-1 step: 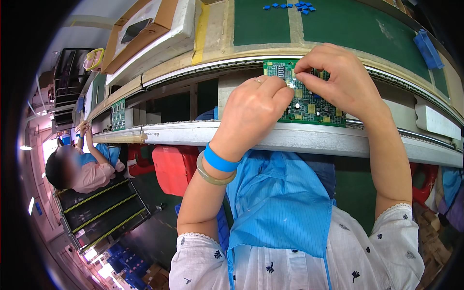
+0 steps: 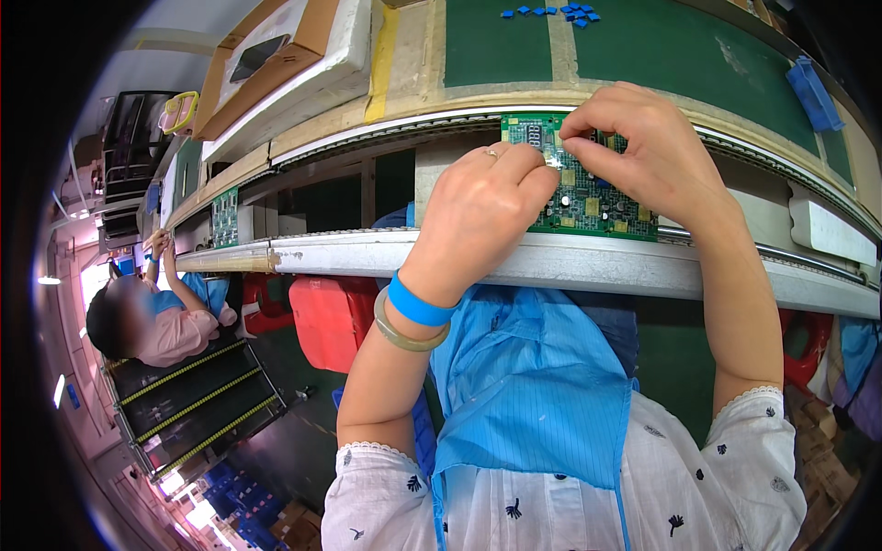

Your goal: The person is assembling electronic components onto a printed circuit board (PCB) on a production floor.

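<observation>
A green circuit board with dark digit displays, yellow-topped parts and small round components lies across the conveyor rails in front of me. My left hand is closed over the board's left part, fingers curled and thumb against them; whatever they hold is hidden. Over the upper middle of the board, my right hand has its thumb and index finger brought close together, tips near the displays. Anything between those fingertips is too small to make out. A blue band and a bangle circle my left wrist.
Front conveyor rail runs between me and the board. Small blue parts lie on the green bench beyond, with a blue bin at right. A cardboard box stands far left. Another board sits down the line near a co-worker.
</observation>
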Action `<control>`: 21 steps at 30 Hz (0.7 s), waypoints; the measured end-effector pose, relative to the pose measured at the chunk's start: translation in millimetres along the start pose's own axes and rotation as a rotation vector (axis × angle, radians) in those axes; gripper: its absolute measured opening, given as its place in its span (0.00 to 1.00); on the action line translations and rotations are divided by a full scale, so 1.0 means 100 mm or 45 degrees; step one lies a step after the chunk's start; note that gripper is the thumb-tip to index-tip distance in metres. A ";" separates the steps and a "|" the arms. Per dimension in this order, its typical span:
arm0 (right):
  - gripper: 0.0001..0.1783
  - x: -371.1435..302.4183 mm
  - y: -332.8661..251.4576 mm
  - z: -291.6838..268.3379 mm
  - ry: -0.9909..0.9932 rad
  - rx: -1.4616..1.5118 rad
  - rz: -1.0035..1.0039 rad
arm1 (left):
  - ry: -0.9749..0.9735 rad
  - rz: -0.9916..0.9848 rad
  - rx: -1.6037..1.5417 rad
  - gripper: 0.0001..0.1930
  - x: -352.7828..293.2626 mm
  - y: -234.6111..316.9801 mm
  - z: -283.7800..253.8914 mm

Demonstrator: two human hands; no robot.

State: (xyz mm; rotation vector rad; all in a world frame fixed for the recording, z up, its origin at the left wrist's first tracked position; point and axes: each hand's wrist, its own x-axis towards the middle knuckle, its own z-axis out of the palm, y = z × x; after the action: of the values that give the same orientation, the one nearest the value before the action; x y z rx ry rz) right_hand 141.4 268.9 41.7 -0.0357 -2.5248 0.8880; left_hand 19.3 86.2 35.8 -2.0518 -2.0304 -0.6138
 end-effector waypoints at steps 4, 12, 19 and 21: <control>0.09 0.02 -0.02 -0.02 -0.016 0.001 0.016 | 0.089 -0.001 -0.061 0.10 -0.03 -0.06 -0.06; 0.10 0.04 -0.06 0.07 0.008 -0.126 -0.092 | 0.488 -0.736 -0.432 0.03 -0.59 -0.22 -0.27; 0.19 0.05 -0.58 0.65 -0.282 -0.216 -0.366 | 0.462 -0.943 -0.486 0.03 -0.82 -0.20 -0.17; 0.20 0.05 -0.63 0.63 -0.386 -0.349 -0.307 | 0.372 -0.894 -0.414 0.04 -0.78 -0.17 -0.18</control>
State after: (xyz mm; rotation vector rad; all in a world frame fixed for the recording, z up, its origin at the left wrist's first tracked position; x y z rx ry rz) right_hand 117.3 183.2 38.5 0.3333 -2.8362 0.4770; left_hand 1.3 8.4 16.5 -1.2082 -2.5600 -1.3426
